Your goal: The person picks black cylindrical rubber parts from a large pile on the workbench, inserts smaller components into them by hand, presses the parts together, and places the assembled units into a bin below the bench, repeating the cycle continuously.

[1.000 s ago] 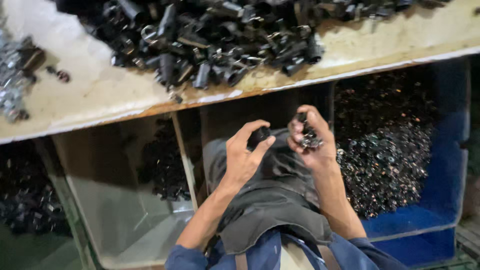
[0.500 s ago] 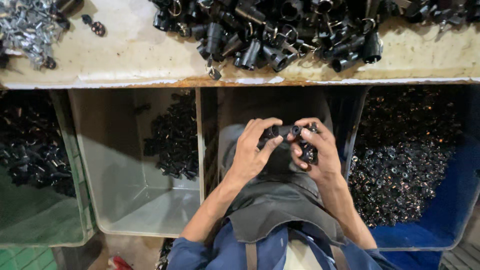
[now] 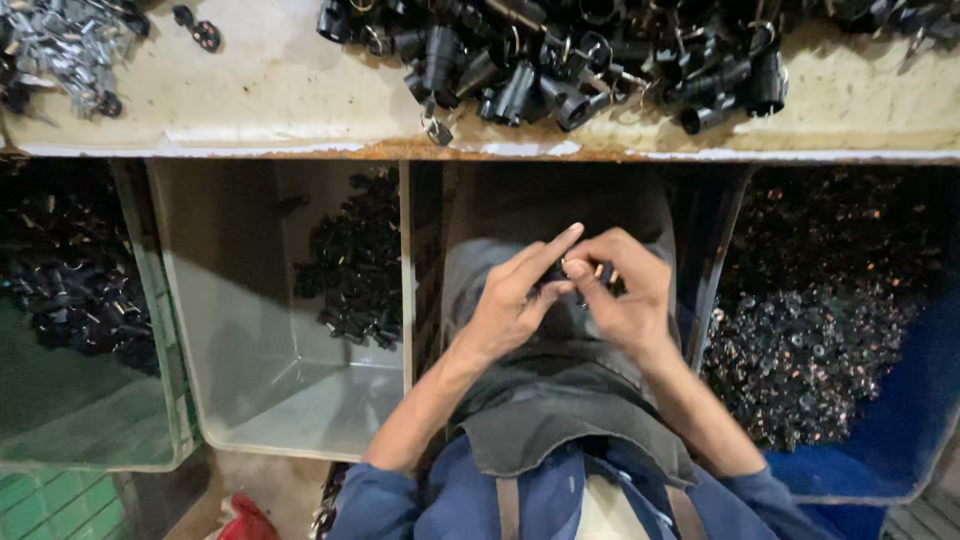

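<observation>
My left hand [image 3: 512, 305] and my right hand [image 3: 628, 298] meet over my lap, which is covered by a grey cloth [image 3: 560, 400]. Between their fingertips they pinch a small black part [image 3: 578, 272] with a bit of shiny metal on it; the fingers hide most of it. My left forefinger is stretched out over the part. On the worn bench top [image 3: 300, 90] above the hands lies a pile of black tube-shaped parts [image 3: 560, 60], some with wire rings.
A heap of silvery metal clips [image 3: 60, 40] lies at the bench's left end. Under the bench stand a green bin [image 3: 90, 420], a grey bin [image 3: 270, 390] holding black parts [image 3: 355, 260], and a blue bin [image 3: 890, 430] of small dark ring pieces [image 3: 810, 340].
My hands have drawn together, so the fingertips now meet on the small part. The view has tilted, and the bench now lies level across the top.
</observation>
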The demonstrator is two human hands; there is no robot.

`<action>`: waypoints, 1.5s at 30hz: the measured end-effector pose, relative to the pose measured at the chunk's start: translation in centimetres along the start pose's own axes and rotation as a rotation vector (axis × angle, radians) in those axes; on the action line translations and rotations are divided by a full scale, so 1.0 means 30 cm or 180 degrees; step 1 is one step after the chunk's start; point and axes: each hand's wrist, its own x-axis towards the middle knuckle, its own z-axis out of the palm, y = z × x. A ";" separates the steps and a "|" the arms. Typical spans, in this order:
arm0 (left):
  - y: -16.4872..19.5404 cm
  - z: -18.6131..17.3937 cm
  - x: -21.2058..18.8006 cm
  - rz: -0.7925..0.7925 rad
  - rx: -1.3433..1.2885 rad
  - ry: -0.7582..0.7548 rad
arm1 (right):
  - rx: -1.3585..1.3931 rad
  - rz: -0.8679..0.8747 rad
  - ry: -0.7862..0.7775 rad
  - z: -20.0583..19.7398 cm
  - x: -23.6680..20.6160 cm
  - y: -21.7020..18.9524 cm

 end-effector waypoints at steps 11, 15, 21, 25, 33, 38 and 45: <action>-0.207 -0.207 -0.069 -0.0695 -0.0366 0.2091 | 0.2979 0.2005 -0.0174 0.003 0.004 0.103; -0.198 -0.351 -0.017 -0.0895 0.3834 0.1797 | 0.3819 0.2196 -0.0123 -0.036 -0.010 0.121; 0.107 -0.155 0.151 0.0817 0.2780 0.2003 | 0.3841 0.1728 -0.0129 -0.006 -0.022 0.120; 0.173 -0.199 0.346 0.1240 0.3008 0.1770 | 0.4065 0.1581 -0.0201 -0.027 -0.012 0.064; 0.149 -0.104 0.236 0.1241 -0.2448 0.0319 | 0.4956 0.0973 -0.0530 -0.076 -0.031 0.020; 0.094 -0.010 0.134 0.0018 -0.0381 0.0139 | 0.4399 0.1272 -0.0402 -0.092 -0.032 0.068; 0.022 -0.073 0.056 0.0926 0.0875 0.0202 | 0.2514 0.0926 -0.0059 -0.046 -0.020 -0.007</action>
